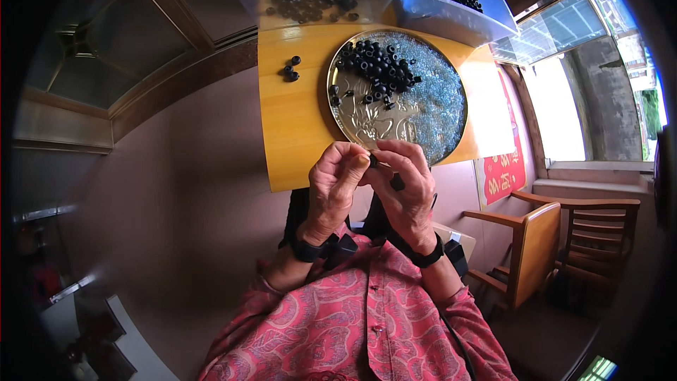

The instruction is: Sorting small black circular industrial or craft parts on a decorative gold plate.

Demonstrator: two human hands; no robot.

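A patterned pink-red shirt (338,317), printed with swirling shapes, is filling the nearest part of the view, and dark bands (308,251) are circling both wrists. Just beyond, the left hand (330,192) and the right hand (409,194) are coming together, fingertips meeting and pinching a small black piece (373,161) between them; the fingers are partly covering it, so its full shape is not showing. Another dark object (397,182) is showing under the right hand's curled fingers, too shaded to identify.

The hands are hovering by the near edge of a round, shiny metal tray (370,125), whose floor is showing raised, embossed lines. Inside it, glossy black beads (377,63), rounded and some showing holes, are heaping toward the far left, while tiny clear, bluish, glittering bits (438,102) are spreading along the right side. The tray is resting on a smooth, yellow-brown table (289,137), and a few loose black beads (291,70) are lying left of it.

Farther off, two see-through plastic bins are standing side by side: the left bin (384,10) is holding a scattered layer of black beads, and the right bin (451,22) is holding a denser black mass.
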